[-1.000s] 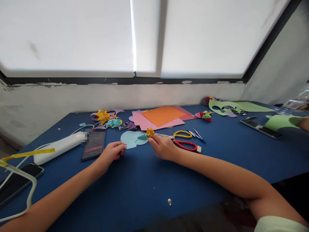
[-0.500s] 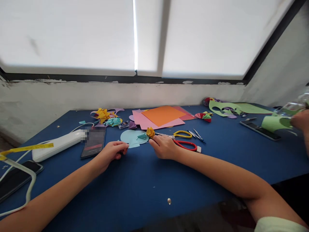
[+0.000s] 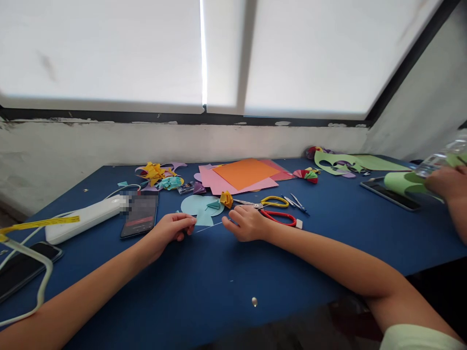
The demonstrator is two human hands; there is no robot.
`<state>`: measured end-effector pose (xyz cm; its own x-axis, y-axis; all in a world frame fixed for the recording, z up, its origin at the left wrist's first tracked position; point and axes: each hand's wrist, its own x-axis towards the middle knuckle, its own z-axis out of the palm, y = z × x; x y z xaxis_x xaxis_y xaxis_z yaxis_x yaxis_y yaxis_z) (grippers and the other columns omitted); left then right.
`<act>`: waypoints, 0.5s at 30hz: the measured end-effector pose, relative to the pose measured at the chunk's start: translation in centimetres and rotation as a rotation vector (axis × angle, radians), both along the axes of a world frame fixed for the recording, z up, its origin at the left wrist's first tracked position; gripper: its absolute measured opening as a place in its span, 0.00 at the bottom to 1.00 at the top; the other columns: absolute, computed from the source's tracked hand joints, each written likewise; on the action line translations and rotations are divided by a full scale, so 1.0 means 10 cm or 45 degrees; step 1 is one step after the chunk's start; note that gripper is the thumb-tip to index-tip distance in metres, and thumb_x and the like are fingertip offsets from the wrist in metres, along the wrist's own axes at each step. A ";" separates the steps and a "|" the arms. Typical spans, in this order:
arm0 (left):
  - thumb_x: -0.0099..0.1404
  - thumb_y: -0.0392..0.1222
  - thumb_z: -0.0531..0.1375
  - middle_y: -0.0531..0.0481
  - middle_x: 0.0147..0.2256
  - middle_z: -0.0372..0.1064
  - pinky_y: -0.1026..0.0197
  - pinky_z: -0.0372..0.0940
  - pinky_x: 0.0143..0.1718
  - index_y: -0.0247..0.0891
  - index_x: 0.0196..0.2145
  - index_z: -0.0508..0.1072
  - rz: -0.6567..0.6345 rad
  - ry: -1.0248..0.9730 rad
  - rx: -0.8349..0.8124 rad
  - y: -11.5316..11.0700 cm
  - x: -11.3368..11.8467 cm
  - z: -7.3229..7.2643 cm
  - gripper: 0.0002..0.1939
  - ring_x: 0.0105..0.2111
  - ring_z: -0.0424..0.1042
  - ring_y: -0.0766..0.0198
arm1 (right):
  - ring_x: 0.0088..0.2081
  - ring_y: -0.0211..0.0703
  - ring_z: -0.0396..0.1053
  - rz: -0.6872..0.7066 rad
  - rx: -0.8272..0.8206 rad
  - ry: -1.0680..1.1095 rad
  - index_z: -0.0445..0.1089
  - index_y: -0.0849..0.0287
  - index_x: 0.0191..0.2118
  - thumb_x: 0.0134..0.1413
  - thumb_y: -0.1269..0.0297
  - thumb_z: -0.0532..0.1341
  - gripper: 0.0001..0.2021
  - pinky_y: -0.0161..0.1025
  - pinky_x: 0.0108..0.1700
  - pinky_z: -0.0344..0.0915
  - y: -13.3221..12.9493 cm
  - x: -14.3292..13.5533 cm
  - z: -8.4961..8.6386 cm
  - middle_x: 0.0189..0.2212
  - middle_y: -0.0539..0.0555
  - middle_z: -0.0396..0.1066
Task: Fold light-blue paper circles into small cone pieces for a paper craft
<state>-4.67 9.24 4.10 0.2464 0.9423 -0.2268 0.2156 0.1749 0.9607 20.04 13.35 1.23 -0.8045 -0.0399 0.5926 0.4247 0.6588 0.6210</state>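
Note:
My left hand [image 3: 176, 227] is closed in a pinch at the lower left edge of a light blue paper cutout [image 3: 189, 204] with rounded lobes. A thin, pale thread [image 3: 209, 227] runs straight between my two hands, its ends hidden at the fingers. My right hand [image 3: 248, 223] has its fingers curled, the thread meeting its thumb and fingertips. Just beyond it sits a folded yellow paper piece [image 3: 226, 199]. A small teal paper fold [image 3: 213, 205] lies on the cutout. Scissors with yellow and red handles [image 3: 274, 202] lie partly behind my right hand.
On the blue table [image 3: 204, 277] are orange paper [image 3: 246, 172], crumpled yellow paper [image 3: 153, 172], a phone [image 3: 138, 218], a white power strip [image 3: 85, 221], a compass [image 3: 299, 201] and a silvery bead [image 3: 254, 302]. Another person's hand [image 3: 447, 182] is at right by green paper [image 3: 397, 182].
The thread now shows between my hands. My right hand has moved slightly down from the yellow paper piece, uncovering more of it. The other person's hand has shifted left.

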 end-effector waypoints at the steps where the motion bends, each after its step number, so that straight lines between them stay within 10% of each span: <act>1: 0.52 0.52 0.63 0.54 0.21 0.63 0.66 0.48 0.21 0.35 0.23 0.69 -0.008 0.005 -0.001 0.00 0.00 -0.01 0.16 0.18 0.55 0.71 | 0.23 0.34 0.55 0.006 0.005 -0.017 0.64 0.61 0.37 0.58 0.71 0.50 0.06 0.35 0.25 0.47 -0.01 -0.01 0.00 0.24 0.49 0.60; 15: 0.54 0.55 0.60 0.52 0.22 0.67 0.66 0.55 0.20 0.35 0.28 0.73 -0.060 0.176 0.125 -0.09 0.12 -0.11 0.18 0.17 0.59 0.71 | 0.24 0.35 0.57 -0.089 0.044 -0.070 0.64 0.64 0.37 0.63 0.55 0.49 0.16 0.37 0.24 0.43 -0.15 -0.11 0.01 0.25 0.51 0.61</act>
